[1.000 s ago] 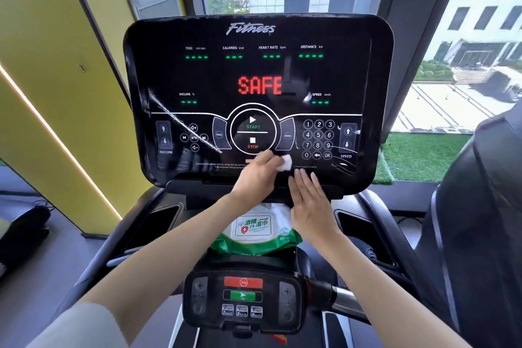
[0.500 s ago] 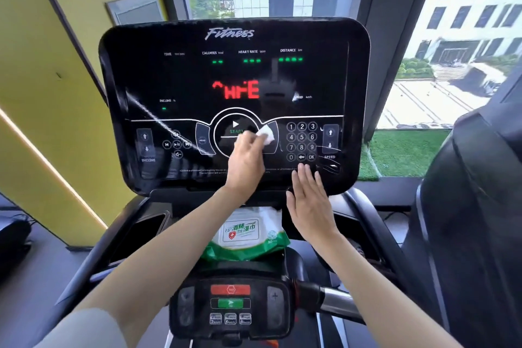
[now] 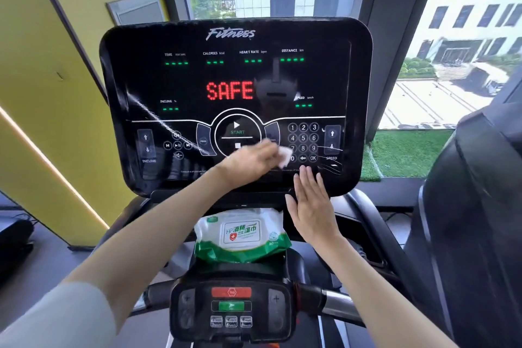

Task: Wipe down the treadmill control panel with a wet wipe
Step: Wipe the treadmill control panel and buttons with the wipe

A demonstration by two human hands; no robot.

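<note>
The black treadmill control panel fills the middle of the view and shows SAFE in red. My left hand presses a white wet wipe against the panel's lower part, between the stop button and the number keys. The hand is blurred. My right hand lies flat with its fingers together on the panel's bottom edge, just below the keypad. A green and white pack of wet wipes rests on the ledge under the panel.
A small black handlebar console with red and green buttons sits below the pack. A yellow wall rises at the left, windows stand behind the panel, and another dark machine stands at the right.
My left hand with the wipe rose to the start button, then came back down and to the right toward the keypad. The right hand stayed on the bottom edge.
</note>
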